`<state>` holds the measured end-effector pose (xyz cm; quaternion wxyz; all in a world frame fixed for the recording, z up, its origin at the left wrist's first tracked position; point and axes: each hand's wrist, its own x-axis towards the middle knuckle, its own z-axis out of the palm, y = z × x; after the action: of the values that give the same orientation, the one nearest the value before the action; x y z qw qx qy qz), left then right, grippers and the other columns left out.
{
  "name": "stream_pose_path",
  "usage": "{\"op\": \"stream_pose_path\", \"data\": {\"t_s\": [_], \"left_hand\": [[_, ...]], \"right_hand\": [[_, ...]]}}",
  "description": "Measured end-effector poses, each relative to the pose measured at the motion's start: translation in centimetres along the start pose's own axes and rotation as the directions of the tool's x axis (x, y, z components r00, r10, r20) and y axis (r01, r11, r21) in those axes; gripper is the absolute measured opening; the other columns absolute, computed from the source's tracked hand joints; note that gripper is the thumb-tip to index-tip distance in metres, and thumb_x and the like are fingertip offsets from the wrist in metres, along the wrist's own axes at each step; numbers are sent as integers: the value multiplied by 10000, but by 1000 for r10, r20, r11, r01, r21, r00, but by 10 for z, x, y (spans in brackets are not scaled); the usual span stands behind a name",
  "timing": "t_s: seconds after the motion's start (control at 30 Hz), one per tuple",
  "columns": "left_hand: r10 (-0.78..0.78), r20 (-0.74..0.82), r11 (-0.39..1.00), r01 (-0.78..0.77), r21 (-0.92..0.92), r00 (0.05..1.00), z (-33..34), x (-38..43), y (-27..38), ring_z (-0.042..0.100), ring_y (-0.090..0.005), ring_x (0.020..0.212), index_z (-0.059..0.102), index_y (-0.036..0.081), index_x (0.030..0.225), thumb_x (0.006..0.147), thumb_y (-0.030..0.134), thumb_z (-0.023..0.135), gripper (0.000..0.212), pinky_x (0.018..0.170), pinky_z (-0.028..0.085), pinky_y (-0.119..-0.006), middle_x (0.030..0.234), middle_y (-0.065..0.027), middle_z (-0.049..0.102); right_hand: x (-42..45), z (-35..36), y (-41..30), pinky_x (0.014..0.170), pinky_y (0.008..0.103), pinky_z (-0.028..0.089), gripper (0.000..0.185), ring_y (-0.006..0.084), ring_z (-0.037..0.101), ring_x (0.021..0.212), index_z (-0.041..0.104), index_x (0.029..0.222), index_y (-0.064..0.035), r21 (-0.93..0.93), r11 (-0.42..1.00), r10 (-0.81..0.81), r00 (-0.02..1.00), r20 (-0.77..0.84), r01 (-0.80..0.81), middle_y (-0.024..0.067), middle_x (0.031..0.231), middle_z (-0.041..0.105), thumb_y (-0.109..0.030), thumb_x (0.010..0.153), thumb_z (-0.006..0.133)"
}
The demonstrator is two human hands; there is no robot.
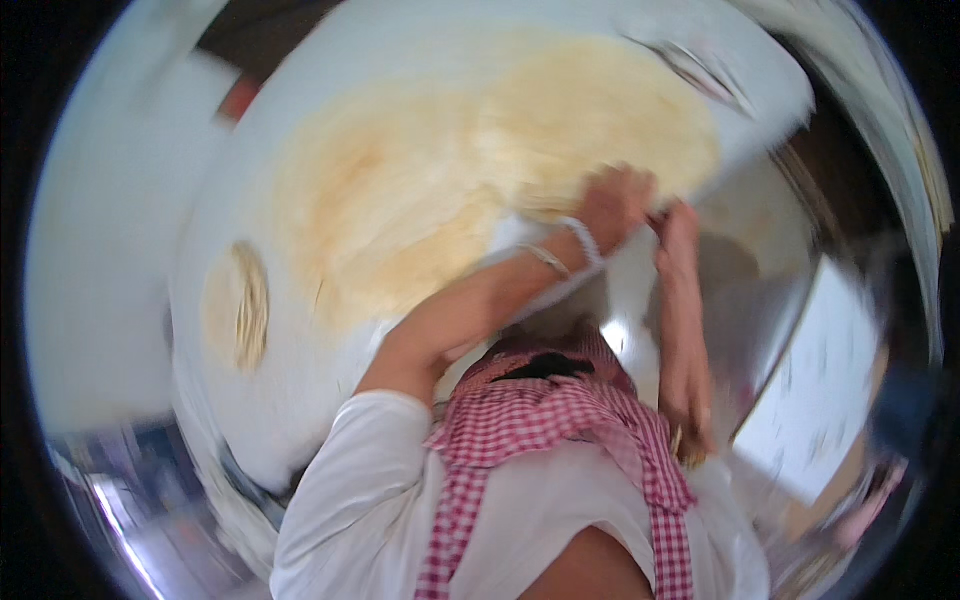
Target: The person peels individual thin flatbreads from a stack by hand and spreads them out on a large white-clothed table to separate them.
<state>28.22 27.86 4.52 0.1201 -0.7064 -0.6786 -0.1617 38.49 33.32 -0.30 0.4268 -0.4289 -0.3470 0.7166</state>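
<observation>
Large, thin, pale yellow sheets (pixel 405 187) that look like rolled dough spread over a white rounded table (pixel 300 420). My left hand (pixel 619 199), with a white bracelet and a pale band at the wrist, reaches across my body to the sheet's near right edge. Close beside it, at the table's front edge, is my right hand (pixel 675 229) with its fingers bent. Motion blur hides whether either hand grips the sheet. A smaller pale piece with a folded, ridged side (pixel 251 307) lies apart at the left of the table.
A slim metallic object (pixel 701 71), blurred, lies at the table's far right. Below the front edge shows a shiny metal surface (pixel 750 217). A white sheet with dark marks (pixel 814 382) is at my right. My pink checked apron (pixel 540 412) hangs close to the table.
</observation>
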Motion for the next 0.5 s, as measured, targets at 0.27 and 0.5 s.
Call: {"op": "stream_pose_path", "data": {"t_s": [0.27,0.5], "left_hand": [[-95,-1,989,95,114,995,-26,1,1,532,-246,609,469,-21,931,648,173,528,348,491,392,-320,660,-171,524],[-117,156,992,124,-31,981,-45,55,-41,578,-281,679,520,41,868,642,220,537,288,553,453,-378,694,-136,581]], "right_hand": [[14,5,1,760,351,401,271,205,506,866,481,922,4,7,999,40,986,163,-42,112,955,523,-190,822,320],[5,23,-13,787,362,398,549,234,493,921,442,1095,-20,157,987,-21,927,374,-41,113,1034,508,-481,813,340]]}}
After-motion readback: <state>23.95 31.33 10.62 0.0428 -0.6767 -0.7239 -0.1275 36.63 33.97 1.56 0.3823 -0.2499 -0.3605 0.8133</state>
